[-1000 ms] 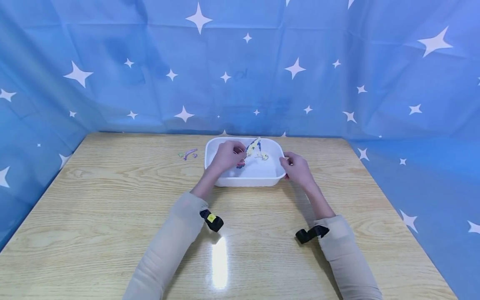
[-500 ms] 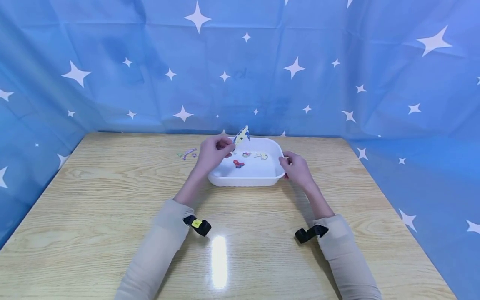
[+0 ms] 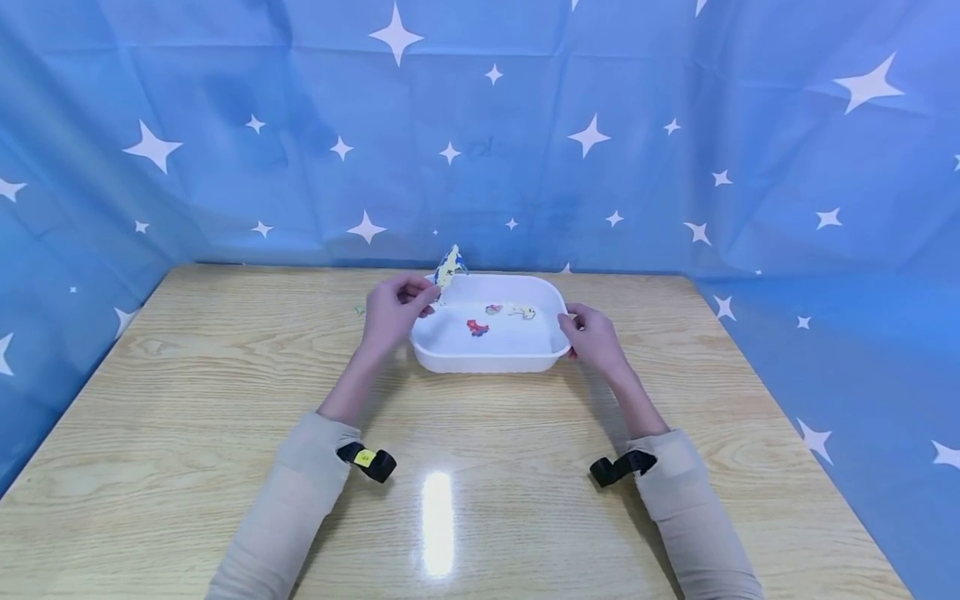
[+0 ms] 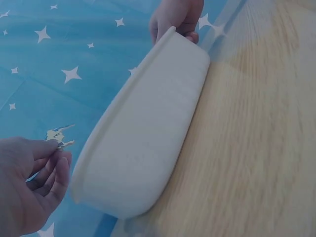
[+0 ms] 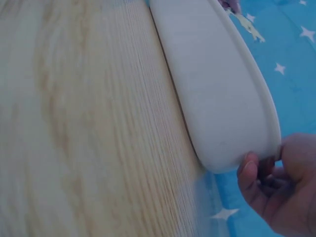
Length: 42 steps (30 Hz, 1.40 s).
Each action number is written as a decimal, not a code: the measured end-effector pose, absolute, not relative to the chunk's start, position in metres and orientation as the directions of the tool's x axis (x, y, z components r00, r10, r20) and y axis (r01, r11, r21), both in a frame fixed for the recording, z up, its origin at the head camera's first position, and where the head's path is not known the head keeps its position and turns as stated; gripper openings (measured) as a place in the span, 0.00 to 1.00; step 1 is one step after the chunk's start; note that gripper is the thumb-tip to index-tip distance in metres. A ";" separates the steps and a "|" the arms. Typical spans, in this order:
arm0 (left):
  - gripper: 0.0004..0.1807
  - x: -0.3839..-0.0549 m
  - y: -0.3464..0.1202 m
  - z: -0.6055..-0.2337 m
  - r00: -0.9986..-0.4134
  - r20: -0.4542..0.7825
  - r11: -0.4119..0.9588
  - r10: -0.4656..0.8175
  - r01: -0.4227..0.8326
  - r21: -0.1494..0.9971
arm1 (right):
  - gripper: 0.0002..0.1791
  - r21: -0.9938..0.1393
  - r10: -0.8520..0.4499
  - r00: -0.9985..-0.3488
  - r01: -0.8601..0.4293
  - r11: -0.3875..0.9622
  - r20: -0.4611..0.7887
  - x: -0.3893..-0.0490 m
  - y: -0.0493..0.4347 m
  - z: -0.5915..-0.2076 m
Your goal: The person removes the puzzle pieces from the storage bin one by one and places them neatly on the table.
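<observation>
My left hand point(image 3: 392, 315) pinches a thin, flat cut-out piece point(image 3: 450, 268), pale yellow with blue patches, between thumb and fingers. It holds the piece upright over the left end of a white plastic tray point(image 3: 517, 340). In the left wrist view the cut-out point(image 4: 55, 136) sticks out past the fingertips, beside the tray's rim. My right hand point(image 3: 594, 339) grips the tray's right end; the right wrist view has its thumb against the tray wall point(image 5: 222, 98). Inside the tray lie a red-and-blue piece point(image 3: 477, 327), a small multicoloured piece point(image 3: 492, 309) and a pale yellow piece point(image 3: 523, 313).
A small green piece point(image 3: 359, 310) lies on the wooden table point(image 3: 247, 367), left of the tray and beside my left hand. Behind the table hangs a blue curtain point(image 3: 300, 183) with white stars. The tray stands near the table's back edge.
My left hand has lifted the yellow-and-blue cut-out from the tray's middle and carried it left. It now hides the purple pieces on the table. The right hand stays on the tray.
</observation>
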State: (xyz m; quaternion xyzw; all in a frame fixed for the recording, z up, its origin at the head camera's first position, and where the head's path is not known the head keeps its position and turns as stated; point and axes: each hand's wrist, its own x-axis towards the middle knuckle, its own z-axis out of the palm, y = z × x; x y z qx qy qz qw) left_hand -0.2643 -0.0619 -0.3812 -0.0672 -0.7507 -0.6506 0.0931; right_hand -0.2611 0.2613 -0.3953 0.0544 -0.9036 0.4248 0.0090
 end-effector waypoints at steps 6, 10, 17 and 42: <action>0.09 -0.266 -0.078 -0.388 -0.972 0.226 0.137 -0.067 0.216 0.967 | 0.24 -0.767 -0.084 -0.995 -0.096 0.634 0.055 -0.261 0.261 -0.395; 0.10 -0.267 -0.093 -0.393 -0.972 0.216 0.165 -0.089 0.199 0.966 | 0.23 -0.770 -0.082 -0.995 -0.096 0.631 0.057 -0.261 0.261 -0.395; 0.12 -0.268 -0.124 -0.399 -0.976 0.155 0.240 -0.150 0.116 0.964 | 0.23 -0.772 -0.081 -0.995 -0.094 0.629 0.056 -0.260 0.260 -0.394; 0.13 -0.267 -0.180 -0.410 -0.981 -0.007 0.483 -0.192 -0.101 0.870 | 0.23 -0.766 -0.076 -0.996 -0.084 0.637 0.046 -0.260 0.259 -0.393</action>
